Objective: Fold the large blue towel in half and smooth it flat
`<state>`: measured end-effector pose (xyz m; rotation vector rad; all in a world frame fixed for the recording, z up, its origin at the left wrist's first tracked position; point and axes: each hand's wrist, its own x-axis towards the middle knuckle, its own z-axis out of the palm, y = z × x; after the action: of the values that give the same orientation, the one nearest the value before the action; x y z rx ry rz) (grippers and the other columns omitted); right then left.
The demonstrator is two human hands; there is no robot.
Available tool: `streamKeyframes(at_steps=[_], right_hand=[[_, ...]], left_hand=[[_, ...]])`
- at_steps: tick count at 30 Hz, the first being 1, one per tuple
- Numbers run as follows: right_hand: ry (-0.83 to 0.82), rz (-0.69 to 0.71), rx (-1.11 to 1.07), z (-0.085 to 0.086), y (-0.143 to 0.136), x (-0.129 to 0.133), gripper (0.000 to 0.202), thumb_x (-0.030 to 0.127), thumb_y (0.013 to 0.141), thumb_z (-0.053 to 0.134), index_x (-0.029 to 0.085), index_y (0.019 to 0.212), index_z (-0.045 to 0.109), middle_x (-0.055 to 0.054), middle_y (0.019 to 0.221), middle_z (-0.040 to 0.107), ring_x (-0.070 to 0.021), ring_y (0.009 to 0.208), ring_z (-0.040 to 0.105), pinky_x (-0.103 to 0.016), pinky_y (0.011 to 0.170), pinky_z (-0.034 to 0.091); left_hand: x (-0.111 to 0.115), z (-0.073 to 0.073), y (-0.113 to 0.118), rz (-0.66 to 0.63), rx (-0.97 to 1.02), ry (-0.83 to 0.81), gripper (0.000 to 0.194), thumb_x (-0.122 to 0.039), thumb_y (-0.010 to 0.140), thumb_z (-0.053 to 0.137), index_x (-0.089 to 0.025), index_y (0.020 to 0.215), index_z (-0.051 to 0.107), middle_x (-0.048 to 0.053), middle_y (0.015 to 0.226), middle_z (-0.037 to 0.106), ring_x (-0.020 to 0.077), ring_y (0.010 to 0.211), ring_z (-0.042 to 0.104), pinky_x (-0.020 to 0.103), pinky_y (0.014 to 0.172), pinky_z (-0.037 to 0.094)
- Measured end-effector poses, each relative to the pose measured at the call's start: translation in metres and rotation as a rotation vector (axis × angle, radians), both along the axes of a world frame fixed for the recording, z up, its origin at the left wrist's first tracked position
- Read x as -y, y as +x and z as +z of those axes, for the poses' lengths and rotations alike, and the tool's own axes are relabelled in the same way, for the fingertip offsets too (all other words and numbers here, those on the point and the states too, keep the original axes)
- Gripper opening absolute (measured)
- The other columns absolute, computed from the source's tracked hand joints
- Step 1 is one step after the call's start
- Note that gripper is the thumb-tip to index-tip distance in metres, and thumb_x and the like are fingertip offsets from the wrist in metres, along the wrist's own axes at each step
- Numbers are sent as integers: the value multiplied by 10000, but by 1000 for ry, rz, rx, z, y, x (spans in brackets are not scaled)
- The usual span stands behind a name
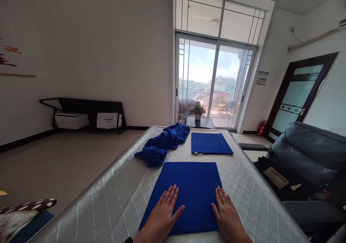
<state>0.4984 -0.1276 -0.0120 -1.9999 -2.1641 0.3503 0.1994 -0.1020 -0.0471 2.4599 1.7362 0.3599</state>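
Observation:
A blue cloth (193, 192) lies flat as a rectangle on the quilted, silvery mattress (108, 203), close in front of me. My left hand (166, 212) rests on its left part, palm down, fingers stretched out. Over the cloth's right edge lies my right hand (225, 210), also flat, with the fingers extended and the thumb on the blue fabric. Farther off, a second blue cloth (211, 143) lies as a smaller-looking flat rectangle with white tags at its near edge. To its left a crumpled blue cloth (166, 142) sits in a loose heap.
On the right stands a dark leather armchair (310, 153) bearing a black bag and small items. A small table (207, 123) with a potted plant (198, 110) is beyond the mattress, before sliding glass doors. A black rack (92, 107) stands along the left wall.

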Motion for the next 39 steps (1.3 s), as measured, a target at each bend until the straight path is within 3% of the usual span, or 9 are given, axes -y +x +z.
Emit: streamKeyframes(at_steps=[3,6,13,19,25,28,31,35,39], right_hand=[[-7,2,8,-2,0,-2,737,529,1059,199,107,1662,238,-48,1732,161,-225,1613,115,-418,1315,107],[-6,1,13,-3,0,-3,737,524,1054,208,105,1660,247,-43,1729,160,-224,1614,113,-424,1315,104],[4,-8,53,-1,-2,-1,739,531,1053,205,110,1658,256,-42,1727,169,-229,1613,121,-422,1315,114],[-9,14,122,12,-4,-3,705,485,1041,246,126,1644,317,-51,1721,189,-253,1613,123,-469,1315,75],[6,37,130,42,-11,-37,708,463,1052,206,94,1652,279,-90,1723,194,-229,1613,120,-443,1306,91],[29,2,107,42,-16,-59,712,452,1056,206,60,1646,278,-114,1726,187,-232,1614,111,-432,1302,97],[42,-51,83,28,-18,-74,717,445,1056,211,45,1650,249,-118,1735,151,-231,1616,102,-422,1301,96],[33,-63,62,6,-14,-82,716,465,1059,204,77,1660,237,-103,1733,173,-223,1615,112,-420,1298,107],[33,-39,47,2,-10,-83,713,455,1062,206,66,1659,231,-111,1732,172,-229,1617,103,-428,1299,94]], left_hand=[[10,-11,-43,98,-7,8,781,-688,1018,307,-221,1637,216,75,1727,244,307,1593,280,532,1277,321],[22,-15,-64,125,5,24,775,-667,1019,330,-227,1641,187,67,1732,212,301,1595,272,519,1285,306],[29,-6,-59,139,23,3,823,-693,1004,322,-183,1643,227,90,1726,237,301,1594,272,517,1295,287],[23,-19,-61,163,18,63,839,-717,983,343,-202,1641,276,83,1727,265,310,1585,300,513,1287,312],[21,-24,-59,173,0,52,894,-749,969,330,-150,1632,295,113,1725,263,314,1589,288,501,1288,313],[23,-22,-60,180,10,86,860,-735,972,360,-192,1635,295,94,1710,316,318,1573,326,505,1271,349],[24,-15,-66,160,15,61,831,-727,976,367,-216,1629,311,85,1705,309,316,1566,337,507,1270,349],[16,12,-65,178,-13,-98,889,-741,988,270,-113,1614,338,161,1699,288,320,1569,323,507,1268,337],[-3,39,-17,178,-2,-42,897,-734,999,243,-85,1608,362,189,1694,314,332,1575,314,529,1269,330]])
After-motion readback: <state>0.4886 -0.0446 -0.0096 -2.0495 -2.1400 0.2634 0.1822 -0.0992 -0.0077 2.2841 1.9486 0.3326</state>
